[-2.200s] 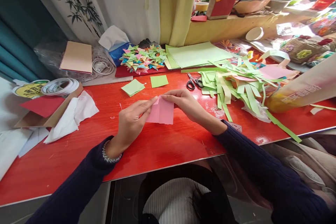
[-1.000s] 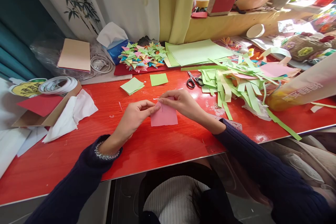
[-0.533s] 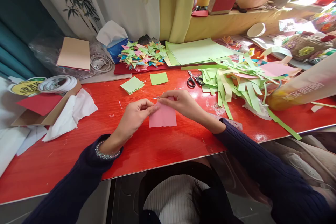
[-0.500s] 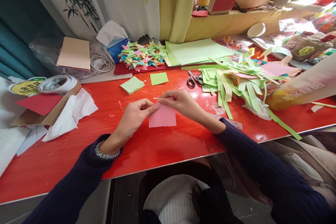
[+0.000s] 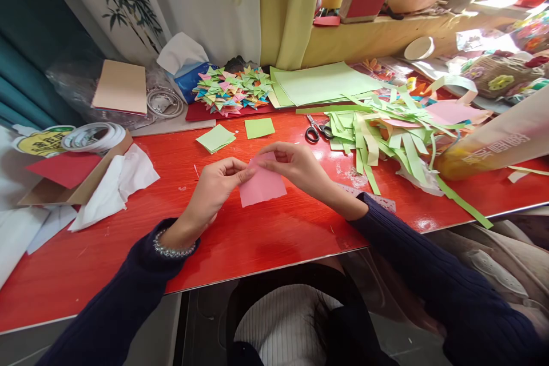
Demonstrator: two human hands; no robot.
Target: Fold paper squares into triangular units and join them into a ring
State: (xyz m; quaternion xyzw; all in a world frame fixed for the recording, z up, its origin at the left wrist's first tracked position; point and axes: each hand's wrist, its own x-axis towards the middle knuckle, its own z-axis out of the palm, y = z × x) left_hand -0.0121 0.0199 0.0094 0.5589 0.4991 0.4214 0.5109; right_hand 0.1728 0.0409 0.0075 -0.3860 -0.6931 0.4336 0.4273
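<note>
Between my two hands is a small pink square of paper (image 5: 263, 187), its lower edge slightly ragged. My left hand (image 5: 214, 190) pinches its left edge with thumb and index finger. At its upper edge, the thumb and fingers of my right hand (image 5: 295, 167) close on the paper. Just beyond my hands lie a small stack of light green paper squares (image 5: 215, 139) and a brighter green square (image 5: 259, 128). Black-handled scissors (image 5: 318, 129) rest to the right of these.
Green paper strips (image 5: 381, 131) heap at the right. Behind are folded colourful paper pieces (image 5: 234, 90) and large green sheets (image 5: 326, 84). A cardboard box (image 5: 77, 189) with tape rolls stands left. A tall cup (image 5: 497, 137) leans in from the right. The red table (image 5: 257, 246) ends before me.
The pink paper has tilted a little and shifted slightly left. My fingers have moved up slightly, and more of its upper part shows between them.
</note>
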